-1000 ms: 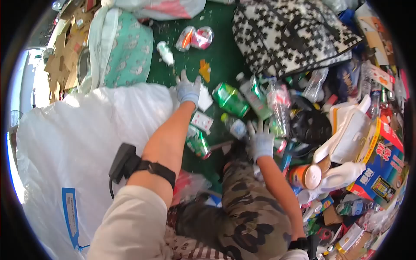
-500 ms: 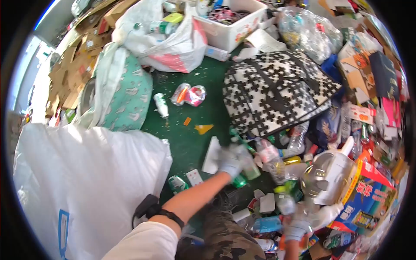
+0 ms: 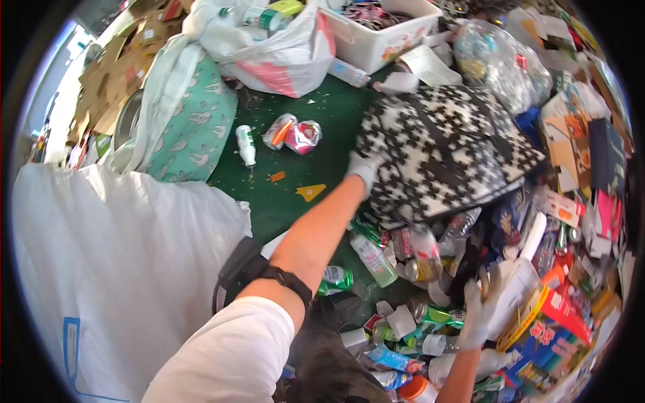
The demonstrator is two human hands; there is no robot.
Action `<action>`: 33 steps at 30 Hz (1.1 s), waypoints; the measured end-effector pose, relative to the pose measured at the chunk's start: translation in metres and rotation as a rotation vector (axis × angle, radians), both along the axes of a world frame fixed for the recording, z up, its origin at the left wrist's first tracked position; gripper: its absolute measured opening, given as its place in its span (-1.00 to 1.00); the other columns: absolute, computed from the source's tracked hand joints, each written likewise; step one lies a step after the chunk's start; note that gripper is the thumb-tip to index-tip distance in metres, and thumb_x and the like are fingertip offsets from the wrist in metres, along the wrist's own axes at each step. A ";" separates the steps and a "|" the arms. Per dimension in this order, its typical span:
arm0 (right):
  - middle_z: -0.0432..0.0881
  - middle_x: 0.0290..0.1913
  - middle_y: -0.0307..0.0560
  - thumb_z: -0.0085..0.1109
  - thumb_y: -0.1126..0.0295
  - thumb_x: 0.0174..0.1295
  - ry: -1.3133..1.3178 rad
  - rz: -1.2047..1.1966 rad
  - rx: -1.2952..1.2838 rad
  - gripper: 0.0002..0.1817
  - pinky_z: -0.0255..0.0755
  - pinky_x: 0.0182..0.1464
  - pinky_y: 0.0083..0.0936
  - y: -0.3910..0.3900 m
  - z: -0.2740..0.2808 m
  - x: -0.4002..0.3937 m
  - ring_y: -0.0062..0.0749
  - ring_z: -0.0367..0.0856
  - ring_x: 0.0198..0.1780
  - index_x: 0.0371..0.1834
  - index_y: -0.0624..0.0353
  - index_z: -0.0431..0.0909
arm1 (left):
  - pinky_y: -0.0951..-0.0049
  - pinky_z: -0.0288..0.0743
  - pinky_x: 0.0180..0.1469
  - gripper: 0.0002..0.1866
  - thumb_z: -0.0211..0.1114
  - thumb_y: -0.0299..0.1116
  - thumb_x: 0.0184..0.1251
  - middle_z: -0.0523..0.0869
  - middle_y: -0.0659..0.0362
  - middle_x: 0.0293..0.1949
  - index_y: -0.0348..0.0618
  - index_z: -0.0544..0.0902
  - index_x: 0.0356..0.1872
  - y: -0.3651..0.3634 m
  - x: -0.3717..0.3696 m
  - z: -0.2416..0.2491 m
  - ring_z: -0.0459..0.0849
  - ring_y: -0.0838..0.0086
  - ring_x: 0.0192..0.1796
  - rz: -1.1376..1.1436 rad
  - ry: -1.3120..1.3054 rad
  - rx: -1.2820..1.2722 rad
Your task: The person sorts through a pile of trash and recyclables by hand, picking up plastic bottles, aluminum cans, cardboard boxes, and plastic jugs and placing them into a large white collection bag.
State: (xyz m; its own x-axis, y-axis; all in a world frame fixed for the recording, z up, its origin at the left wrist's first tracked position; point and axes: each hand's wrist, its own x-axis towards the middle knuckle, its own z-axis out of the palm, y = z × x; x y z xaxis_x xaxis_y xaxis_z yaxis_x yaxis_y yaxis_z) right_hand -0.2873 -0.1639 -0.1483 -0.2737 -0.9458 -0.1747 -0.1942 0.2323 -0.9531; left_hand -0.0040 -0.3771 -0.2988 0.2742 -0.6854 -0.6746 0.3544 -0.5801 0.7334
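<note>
My left hand (image 3: 367, 170), in a light glove, reaches to the left edge of the black-and-white patterned bag (image 3: 443, 151); its fingers are partly hidden against the fabric. At the lower right my gloved right hand (image 3: 478, 305) is beside a white plastic appliance (image 3: 514, 292), with its fingers spread. Between the hands lie a clear bottle with pale green liquid (image 3: 374, 258) and another clear bottle (image 3: 423, 243). A green can (image 3: 334, 281) lies under my left forearm. Two crushed cans (image 3: 304, 137) and a small white bottle (image 3: 246, 146) rest on the green floor.
A large white sack (image 3: 121, 269) fills the lower left. Behind stand a bag of bottles (image 3: 282, 60) and a white bin (image 3: 383, 40). Mixed bottles and packaging heap up at the right, with a colourful carton (image 3: 547, 336). Flattened cardboard (image 3: 121, 74) is at the back left.
My left hand has moved up from the bottles and white slab to the patterned bag's edge. My right hand has moved slightly up. The view has shifted, and the appliance sits at a different angle.
</note>
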 end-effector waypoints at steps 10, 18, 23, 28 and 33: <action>0.57 -0.25 -0.25 0.13 0.64 0.03 -0.313 -0.059 0.138 -0.56 0.46 -0.20 -0.59 -0.114 -0.064 0.009 -0.54 0.54 -0.28 0.05 0.21 0.38 | 0.35 0.41 0.11 -0.50 0.20 -0.28 0.27 0.49 0.13 0.09 -0.16 0.30 0.20 0.206 -0.032 0.025 0.47 0.39 0.12 -0.035 0.639 -0.172; 0.53 -0.36 -0.20 0.20 0.37 0.10 -0.118 -0.116 -0.218 -0.66 0.44 -0.38 -0.53 -0.105 0.168 -0.158 -0.45 0.50 -0.39 -0.03 0.08 0.45 | 0.21 0.37 0.04 -0.58 0.23 -0.23 0.15 0.57 -0.04 -0.15 -0.28 0.46 -0.02 0.260 0.062 0.010 0.52 0.09 -0.08 -0.239 -0.785 -0.242; 0.51 -0.25 -0.12 0.23 0.30 0.05 0.810 -0.542 -0.420 -0.63 0.40 -0.25 -0.43 -0.043 0.290 -0.270 -0.35 0.47 -0.24 -0.06 0.09 0.46 | 0.11 0.20 0.18 -0.51 0.29 -0.12 0.07 0.47 -0.03 0.04 -0.13 0.50 0.01 0.286 0.118 -0.016 0.38 0.06 0.12 0.006 -1.251 -0.064; 0.49 -0.14 -0.05 0.25 0.23 0.00 1.495 -0.934 -0.275 -0.60 0.36 -0.12 -0.32 0.035 0.199 -0.276 -0.25 0.44 -0.08 -0.08 0.11 0.46 | 0.14 0.23 0.18 -0.53 0.30 -0.09 0.06 0.46 0.03 0.09 -0.07 0.53 -0.01 0.341 0.117 -0.031 0.38 0.13 0.15 -0.122 -1.437 0.061; 0.47 -0.03 0.03 0.28 0.17 -0.05 0.863 0.136 0.001 -0.56 0.32 0.01 -0.21 0.051 -0.017 0.000 -0.15 0.40 0.07 -0.11 0.12 0.47 | 0.11 0.27 0.17 -0.43 0.22 0.09 0.09 0.42 0.03 0.13 0.01 0.48 0.08 0.374 0.129 -0.031 0.36 0.07 0.18 0.070 -1.359 0.509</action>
State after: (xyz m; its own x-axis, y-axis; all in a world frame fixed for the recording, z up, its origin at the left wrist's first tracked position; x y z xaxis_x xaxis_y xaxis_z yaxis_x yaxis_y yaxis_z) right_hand -0.2871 -0.1127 -0.1654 -0.1960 -0.9798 0.0405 -0.8742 0.1558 -0.4599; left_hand 0.1255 -0.0028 -0.3294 0.9097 -0.4140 -0.0334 -0.3944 -0.8861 0.2435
